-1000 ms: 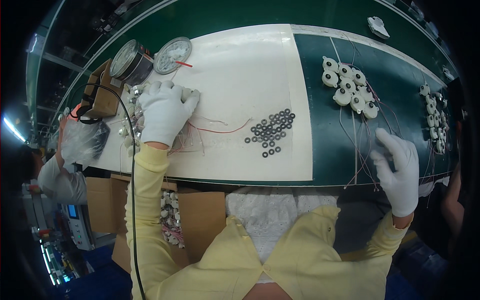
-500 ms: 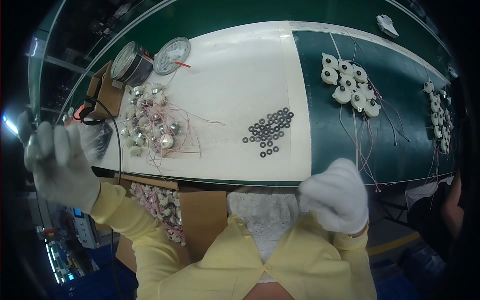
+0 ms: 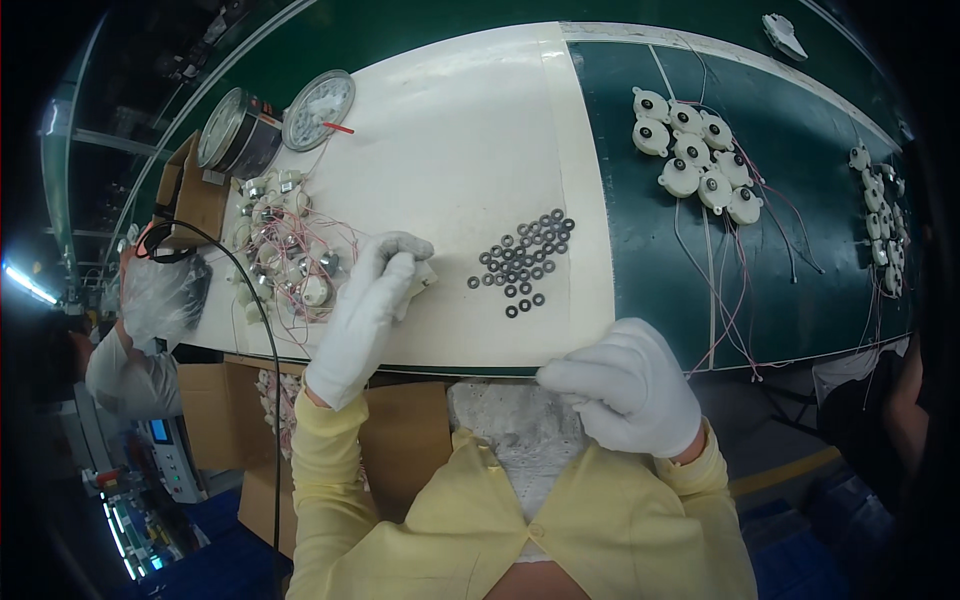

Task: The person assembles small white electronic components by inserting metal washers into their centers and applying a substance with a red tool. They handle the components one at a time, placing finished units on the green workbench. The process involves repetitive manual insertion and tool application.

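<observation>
My left hand, in a white glove, is over the pale work surface, just right of a pile of small white motors with pink wires. Its fingers are closed on a small white part, mostly hidden by the glove. My right hand, gloved too, hovers at the table's front edge. Its fingers are pressed together, and whether anything is between them is hidden. Several black rubber rings lie loose between the two hands. On the green mat, white motors with black centres stand grouped.
A round tin and its lid with a red stick are at the back left, beside a cardboard box. A black cable hangs at the left. More motors sit far right; another person's arm shows there.
My left hand has come from the far left in to the pale surface and now holds the white part. My right hand has shifted slightly left, its fingers now pointing left.
</observation>
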`<action>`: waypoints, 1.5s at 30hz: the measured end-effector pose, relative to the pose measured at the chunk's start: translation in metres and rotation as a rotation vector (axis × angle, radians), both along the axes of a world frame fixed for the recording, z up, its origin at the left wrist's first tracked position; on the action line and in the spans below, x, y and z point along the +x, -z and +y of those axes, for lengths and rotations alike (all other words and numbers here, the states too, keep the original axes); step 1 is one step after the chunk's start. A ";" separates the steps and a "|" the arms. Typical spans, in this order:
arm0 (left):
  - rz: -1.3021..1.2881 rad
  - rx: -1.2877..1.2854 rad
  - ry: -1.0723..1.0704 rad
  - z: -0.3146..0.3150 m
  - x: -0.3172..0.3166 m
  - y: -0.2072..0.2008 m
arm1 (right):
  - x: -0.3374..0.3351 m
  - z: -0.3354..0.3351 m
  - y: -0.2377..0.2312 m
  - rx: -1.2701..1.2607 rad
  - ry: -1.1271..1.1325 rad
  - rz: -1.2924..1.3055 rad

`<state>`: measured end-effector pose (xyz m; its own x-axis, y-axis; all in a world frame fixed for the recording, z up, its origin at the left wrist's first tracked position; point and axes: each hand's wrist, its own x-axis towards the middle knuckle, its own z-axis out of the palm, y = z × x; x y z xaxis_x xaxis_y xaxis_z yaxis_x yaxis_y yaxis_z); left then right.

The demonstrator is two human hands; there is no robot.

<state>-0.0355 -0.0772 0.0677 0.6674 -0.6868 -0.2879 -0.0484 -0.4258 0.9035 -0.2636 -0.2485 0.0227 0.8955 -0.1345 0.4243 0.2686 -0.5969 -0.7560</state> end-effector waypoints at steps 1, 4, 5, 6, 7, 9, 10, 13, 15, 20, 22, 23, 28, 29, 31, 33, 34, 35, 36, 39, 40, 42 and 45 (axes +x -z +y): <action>-0.036 0.016 0.029 -0.002 -0.001 0.001 | 0.000 -0.001 0.000 0.004 -0.002 -0.006; -0.119 -0.003 0.085 -0.006 -0.002 0.004 | 0.001 0.000 0.005 0.024 -0.007 -0.023; -0.178 -0.007 0.118 -0.006 -0.001 0.007 | 0.001 0.000 0.005 0.023 -0.007 -0.025; -0.237 -0.012 0.151 -0.005 -0.001 0.011 | 0.001 0.000 0.006 0.021 -0.008 -0.028; -0.296 -0.017 0.184 -0.005 -0.001 0.014 | 0.000 0.001 0.006 0.013 -0.008 -0.020; -0.307 0.004 0.198 -0.007 -0.003 0.016 | -0.002 0.000 0.006 -0.009 -0.009 -0.004; -0.312 0.014 0.204 -0.008 -0.004 0.017 | -0.002 0.000 0.007 -0.013 -0.007 -0.006; -0.370 -0.009 0.235 -0.009 -0.006 0.017 | -0.001 0.001 0.007 -0.025 -0.003 -0.020; -0.341 0.014 0.258 -0.009 -0.005 0.015 | -0.001 0.001 0.008 -0.029 0.009 -0.027; -0.328 0.028 0.283 -0.007 -0.003 0.013 | -0.001 0.001 0.008 -0.057 0.021 -0.058; -0.340 0.018 0.291 -0.004 -0.004 0.017 | -0.001 0.000 0.006 -0.073 0.018 -0.062; -0.395 -0.008 0.295 -0.001 -0.004 0.022 | 0.000 0.001 0.005 -0.068 0.016 -0.061; -0.661 -0.022 0.287 -0.003 -0.018 0.032 | 0.001 0.004 0.007 -0.069 0.045 -0.075; -0.698 -0.019 0.288 -0.004 -0.018 0.033 | 0.001 0.004 0.007 -0.065 0.049 -0.081; -0.771 -0.014 0.289 -0.005 -0.019 0.035 | 0.000 0.005 0.007 -0.067 0.049 -0.082; -0.844 0.015 0.341 -0.009 -0.020 0.027 | 0.000 0.004 0.007 -0.080 0.044 -0.076; -0.881 0.029 0.367 -0.011 -0.022 0.021 | 0.001 0.004 0.007 -0.082 0.049 -0.085; -0.870 0.095 0.393 -0.012 -0.023 0.013 | 0.001 0.004 0.007 -0.084 0.057 -0.093; -0.858 0.161 0.419 -0.012 -0.026 0.004 | 0.002 0.004 0.007 -0.086 0.066 -0.101; -0.848 0.248 0.515 -0.005 -0.026 -0.007 | 0.000 0.004 0.006 -0.103 0.064 -0.085; -0.848 0.258 0.550 -0.004 -0.026 -0.009 | 0.000 0.004 0.006 -0.098 0.062 -0.086; -0.916 0.302 0.571 -0.007 -0.030 -0.012 | 0.001 0.004 0.007 -0.087 0.051 -0.085; -0.987 0.375 0.637 -0.011 -0.031 -0.014 | 0.001 0.004 0.010 -0.098 0.035 -0.071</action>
